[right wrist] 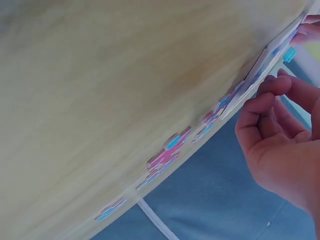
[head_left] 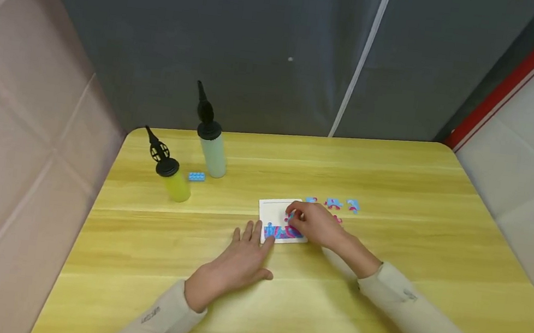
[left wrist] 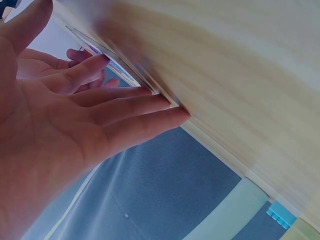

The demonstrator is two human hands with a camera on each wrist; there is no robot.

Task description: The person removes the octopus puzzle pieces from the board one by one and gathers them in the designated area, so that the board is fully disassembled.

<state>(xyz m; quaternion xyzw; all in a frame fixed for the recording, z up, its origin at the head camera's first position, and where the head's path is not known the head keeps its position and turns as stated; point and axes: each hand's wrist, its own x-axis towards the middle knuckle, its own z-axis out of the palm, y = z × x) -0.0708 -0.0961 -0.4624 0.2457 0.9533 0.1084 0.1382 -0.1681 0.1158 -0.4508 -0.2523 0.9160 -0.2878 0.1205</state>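
Note:
A white puzzle board (head_left: 272, 209) lies on the table, its near edge lined with blue and pink pieces (head_left: 275, 232). Over the board, my right hand (head_left: 315, 224) pinches a small blue and pink puzzle piece (head_left: 288, 218) between thumb and fingertips; in the right wrist view the curled fingers (right wrist: 255, 117) mostly hide it. My left hand (head_left: 240, 262) lies with fingers extended, fingertips at the board's lower left corner. Seen from the left wrist, its straight fingers (left wrist: 135, 112) rest at the table surface and the board's edge.
Several loose puzzle pieces (head_left: 334, 202) lie right of the board, partly behind my right hand. At the back left stand a yellow bottle (head_left: 178, 186) and a pale green bottle (head_left: 213, 157), both with black pointed tops. A blue toy brick (head_left: 197, 176) sits between them.

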